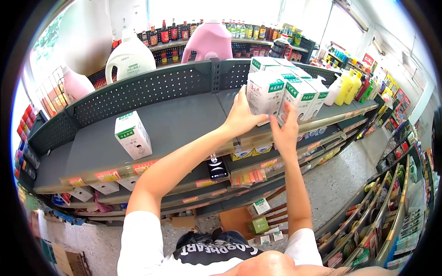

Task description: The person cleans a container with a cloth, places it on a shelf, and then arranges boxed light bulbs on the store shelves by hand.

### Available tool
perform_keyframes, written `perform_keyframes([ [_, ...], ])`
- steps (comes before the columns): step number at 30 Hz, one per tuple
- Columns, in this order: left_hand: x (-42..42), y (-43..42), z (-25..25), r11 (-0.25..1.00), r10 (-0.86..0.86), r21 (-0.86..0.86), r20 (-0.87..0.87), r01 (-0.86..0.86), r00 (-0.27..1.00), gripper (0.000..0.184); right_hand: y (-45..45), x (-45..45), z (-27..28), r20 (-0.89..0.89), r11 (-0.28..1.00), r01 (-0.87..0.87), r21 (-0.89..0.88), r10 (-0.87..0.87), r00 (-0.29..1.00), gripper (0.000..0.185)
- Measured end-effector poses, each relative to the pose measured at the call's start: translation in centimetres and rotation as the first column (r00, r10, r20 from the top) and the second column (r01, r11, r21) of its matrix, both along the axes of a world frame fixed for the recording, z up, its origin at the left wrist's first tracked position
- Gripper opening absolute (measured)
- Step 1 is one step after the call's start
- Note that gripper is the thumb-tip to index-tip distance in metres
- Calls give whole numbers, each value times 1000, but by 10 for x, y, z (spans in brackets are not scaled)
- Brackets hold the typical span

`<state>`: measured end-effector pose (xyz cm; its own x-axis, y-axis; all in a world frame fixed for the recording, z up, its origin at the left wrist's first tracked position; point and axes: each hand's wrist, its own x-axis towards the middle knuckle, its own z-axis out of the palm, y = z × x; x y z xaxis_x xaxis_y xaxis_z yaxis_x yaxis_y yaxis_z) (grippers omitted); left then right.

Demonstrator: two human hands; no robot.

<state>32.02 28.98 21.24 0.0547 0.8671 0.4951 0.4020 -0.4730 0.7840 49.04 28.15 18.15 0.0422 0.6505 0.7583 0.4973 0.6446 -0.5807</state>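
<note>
My left hand (243, 116) is closed around the left side of a white-and-green carton (264, 95), its thumb near the carton's lower edge. Against the lower right of the same carton, my right hand (285, 134) presses with thumb and fingers. Several matching cartons (299, 94) stand packed together just behind and to the right, on the top shelf (184, 117). One more such carton (133, 138) stands alone farther left on that shelf. The faces under my palms are hidden.
A perforated back panel (161, 80) runs behind the shelf. Pump bottles (345, 87) stand right of the cartons. Large detergent jugs (131, 57) rise beyond the panel. Below, a phone (217, 167) is at the shelf front, and a wooden stool (235, 218) holds small boxes.
</note>
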Motion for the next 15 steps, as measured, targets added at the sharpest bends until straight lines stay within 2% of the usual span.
perform_keyframes([
  [3, 8, 45, -16, 998, 23, -65, 91, -17, 996, 122, 10, -6, -5, 18, 1000, 18, -19, -18, 1000, 60],
  [6, 5, 52, -15, 980, -15, -196, 156, 46, 988, 119, 13, -7, -7, 78, 1000, 22, 1, -22, 997, 63],
  [7, 5, 53, -16, 992, 0, -121, 125, 15, 992, 109, 14, -8, -7, 92, 1000, 22, 2, -22, 996, 67],
  [10, -7, 52, -11, 991, -98, -66, 241, 117, 966, 100, 12, -13, -1, 15, 999, -32, -15, 32, 999, 66],
  [11, -15, 51, -9, 995, -66, -52, 220, 79, 973, 98, 15, -14, -2, 54, 1000, 5, -2, -4, 999, 71],
  [14, -46, 35, 9, 995, -82, -37, 224, 92, 971, 97, 27, -23, 2, -11, 987, -131, -88, 130, 991, 76],
  [15, -56, 23, 17, 993, -92, -45, 234, 105, 968, 96, 26, -31, 8, -45, 981, -146, -125, 141, 989, 73],
])
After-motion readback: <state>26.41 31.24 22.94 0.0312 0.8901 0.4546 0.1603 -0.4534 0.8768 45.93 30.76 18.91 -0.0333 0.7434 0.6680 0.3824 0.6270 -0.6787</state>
